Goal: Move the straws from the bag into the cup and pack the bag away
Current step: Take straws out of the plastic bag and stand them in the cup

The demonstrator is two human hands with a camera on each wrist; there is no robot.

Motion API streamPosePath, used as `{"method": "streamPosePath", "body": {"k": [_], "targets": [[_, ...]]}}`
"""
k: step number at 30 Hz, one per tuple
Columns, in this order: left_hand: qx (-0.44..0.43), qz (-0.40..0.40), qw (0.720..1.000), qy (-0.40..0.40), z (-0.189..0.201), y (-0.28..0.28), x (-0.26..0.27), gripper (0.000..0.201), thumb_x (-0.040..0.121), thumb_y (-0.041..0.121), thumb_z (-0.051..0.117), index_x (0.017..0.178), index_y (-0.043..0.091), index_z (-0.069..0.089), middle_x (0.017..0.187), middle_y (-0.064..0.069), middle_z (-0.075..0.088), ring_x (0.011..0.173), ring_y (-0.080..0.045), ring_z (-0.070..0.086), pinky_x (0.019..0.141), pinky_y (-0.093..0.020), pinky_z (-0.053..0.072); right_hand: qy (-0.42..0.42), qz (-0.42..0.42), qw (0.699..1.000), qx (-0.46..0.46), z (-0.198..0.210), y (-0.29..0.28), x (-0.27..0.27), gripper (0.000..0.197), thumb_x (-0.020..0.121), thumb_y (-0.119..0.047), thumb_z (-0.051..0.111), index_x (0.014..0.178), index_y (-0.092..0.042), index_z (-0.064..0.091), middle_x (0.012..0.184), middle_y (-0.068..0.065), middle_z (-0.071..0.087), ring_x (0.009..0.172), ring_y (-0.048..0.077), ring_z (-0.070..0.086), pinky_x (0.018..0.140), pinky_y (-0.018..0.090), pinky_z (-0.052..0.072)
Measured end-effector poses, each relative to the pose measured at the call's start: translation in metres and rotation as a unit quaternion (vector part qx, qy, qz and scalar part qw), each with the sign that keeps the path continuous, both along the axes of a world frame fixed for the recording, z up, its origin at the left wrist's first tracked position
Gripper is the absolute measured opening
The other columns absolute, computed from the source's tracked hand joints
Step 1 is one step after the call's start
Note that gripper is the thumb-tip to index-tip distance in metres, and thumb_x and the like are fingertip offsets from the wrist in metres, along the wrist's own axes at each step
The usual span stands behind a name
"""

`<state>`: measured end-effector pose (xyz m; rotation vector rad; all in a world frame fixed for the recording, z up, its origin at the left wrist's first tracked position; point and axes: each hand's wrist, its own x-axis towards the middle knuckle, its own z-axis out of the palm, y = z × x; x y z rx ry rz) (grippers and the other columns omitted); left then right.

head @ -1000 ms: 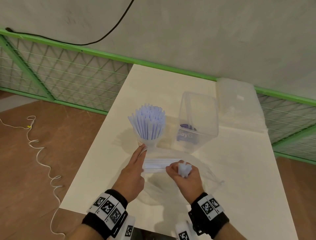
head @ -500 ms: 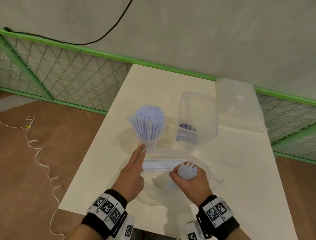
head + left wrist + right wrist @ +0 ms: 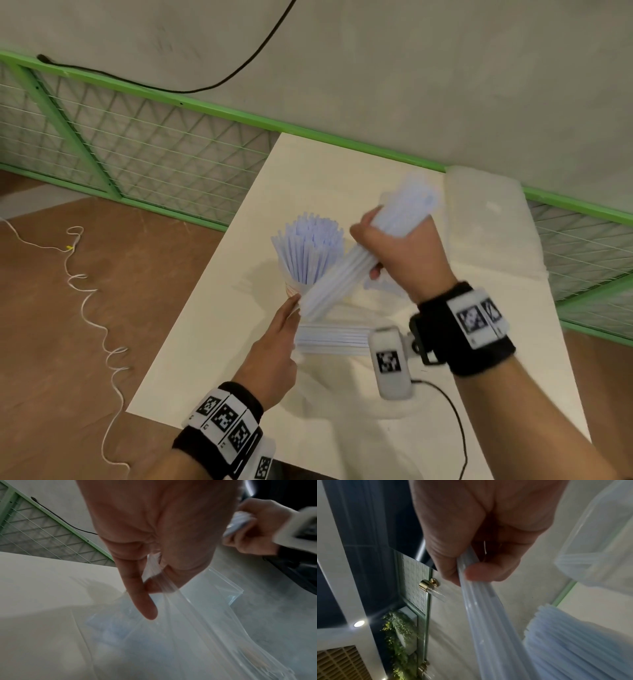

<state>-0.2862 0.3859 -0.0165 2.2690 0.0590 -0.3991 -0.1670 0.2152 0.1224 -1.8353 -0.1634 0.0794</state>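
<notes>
My right hand (image 3: 387,246) grips a bundle of pale blue straws (image 3: 346,274) and holds it slanted above the table, its lower end beside the cup (image 3: 294,290). The cup stands packed with upright straws (image 3: 308,250). In the right wrist view my fingers (image 3: 481,573) curl round the bundle (image 3: 488,615) next to the cup's straws (image 3: 573,642). My left hand (image 3: 291,310) pinches the mouth of the clear plastic bag (image 3: 197,628), which lies flat on the table. Several straws (image 3: 332,337) remain inside the bag.
A clear lid (image 3: 489,222) lies at the table's (image 3: 205,359) back right by the green mesh fence (image 3: 154,154). A clear tub (image 3: 599,547) stands behind my right hand, hidden in the head view. A white cord (image 3: 85,301) trails on the floor at left.
My right hand has pulled a bundle of straws out of the bag and lifted it up and away toward the cup. The left hand has stayed at the bag's mouth.
</notes>
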Motion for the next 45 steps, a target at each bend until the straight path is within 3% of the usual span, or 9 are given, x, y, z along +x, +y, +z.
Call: {"method": "streamPosePath", "body": {"k": [5, 12, 17, 22, 26, 30, 36, 40, 45], "targets": [[-0.031, -0.002, 0.999, -0.018, 0.002, 0.000, -0.002, 0.088, 0.081, -0.014, 0.041, 0.154, 0.030, 0.015, 0.157, 0.028, -0.002, 0.118, -0.009, 0.052, 0.086, -0.010, 0.041, -0.031, 0.020, 0.993, -0.111, 0.011, 0.030, 0.036, 0.014, 0.077, -0.018, 0.073, 0.065, -0.016, 0.067, 0.064, 0.008, 0.070, 0.047, 0.021, 0.065, 0.053, 0.028, 0.053], [-0.037, 0.005, 0.999, -0.029, 0.001, 0.003, -0.005, 0.091, 0.080, -0.014, 0.041, 0.154, 0.033, 0.012, 0.155, 0.032, -0.004, 0.124, -0.007, 0.048, 0.090, -0.010, 0.042, -0.072, 0.114, 0.973, -0.187, 0.007, 0.037, 0.043, 0.011, 0.080, -0.025, 0.073, 0.075, -0.016, 0.071, 0.071, 0.001, 0.072, 0.056, 0.014, 0.066, 0.060, 0.028, 0.057], [-0.037, 0.008, 0.999, -0.026, 0.001, 0.003, -0.005, 0.092, 0.079, -0.014, 0.040, 0.154, 0.032, 0.012, 0.156, 0.031, -0.004, 0.125, -0.008, 0.048, 0.089, -0.009, 0.037, -0.055, 0.164, 0.956, -0.236, -0.023, 0.038, 0.041, 0.031, 0.075, -0.035, 0.082, 0.101, -0.023, 0.071, 0.099, -0.006, 0.072, 0.090, 0.007, 0.066, 0.082, 0.029, 0.054], [-0.046, 0.009, 0.999, -0.026, 0.002, 0.003, -0.005, 0.094, 0.078, -0.014, 0.041, 0.153, 0.035, 0.012, 0.154, 0.034, -0.004, 0.123, -0.009, 0.049, 0.094, -0.019, 0.045, -0.174, 0.133, 0.959, -0.180, -0.031, 0.033, 0.028, 0.077, 0.070, -0.030, 0.087, 0.136, -0.024, 0.046, 0.133, -0.008, 0.044, 0.112, 0.003, 0.045, 0.092, 0.006, 0.034], [-0.039, 0.008, 0.999, -0.020, 0.002, 0.002, -0.005, 0.095, 0.077, -0.013, 0.041, 0.153, 0.035, 0.012, 0.155, 0.034, -0.006, 0.119, -0.011, 0.052, 0.093, -0.023, 0.048, -0.288, 0.131, 0.918, -0.239, -0.038, 0.033, 0.013, 0.064, 0.092, -0.028, 0.065, 0.147, -0.013, 0.036, 0.152, 0.002, 0.036, 0.142, 0.015, 0.031, 0.115, 0.024, 0.025], [-0.030, 0.008, 0.999, -0.017, 0.003, 0.001, -0.005, 0.094, 0.077, -0.013, 0.040, 0.153, 0.034, 0.012, 0.154, 0.034, -0.006, 0.117, -0.009, 0.053, 0.089, -0.021, 0.049, -0.337, 0.164, 0.861, -0.343, -0.063, 0.035, 0.003, 0.047, 0.099, -0.018, 0.041, 0.144, -0.001, 0.042, 0.148, 0.015, 0.045, 0.137, 0.028, 0.041, 0.112, 0.035, 0.032], [-0.024, -0.001, 0.999, -0.027, 0.002, 0.001, -0.007, 0.096, 0.074, -0.015, 0.040, 0.153, 0.032, 0.014, 0.156, 0.032, -0.003, 0.117, -0.010, 0.052, 0.089, -0.025, 0.050, -0.326, 0.168, 0.859, -0.357, -0.082, 0.031, 0.003, 0.046, 0.096, -0.004, 0.041, 0.142, 0.000, 0.046, 0.146, 0.015, 0.048, 0.136, 0.030, 0.044, 0.110, 0.042, 0.036], [-0.022, 0.003, 0.999, -0.027, 0.002, 0.002, -0.006, 0.096, 0.074, -0.015, 0.040, 0.153, 0.034, 0.014, 0.155, 0.033, -0.003, 0.112, -0.009, 0.054, 0.088, -0.025, 0.050, -0.334, 0.152, 0.877, -0.311, -0.084, 0.026, 0.008, 0.064, 0.083, 0.021, 0.050, 0.143, 0.001, 0.043, 0.147, 0.017, 0.045, 0.135, 0.025, 0.041, 0.114, 0.026, 0.026], [-0.021, 0.000, 0.999, -0.025, 0.002, 0.001, -0.007, 0.096, 0.074, -0.015, 0.039, 0.152, 0.034, 0.015, 0.154, 0.034, -0.003, 0.111, -0.009, 0.054, 0.089, -0.029, 0.051, -0.341, 0.152, 0.870, -0.322, -0.087, 0.021, 0.012, 0.074, 0.073, 0.028, 0.040, 0.143, 0.002, 0.042, 0.148, 0.019, 0.043, 0.135, 0.028, 0.042, 0.116, 0.018, 0.015]]}}
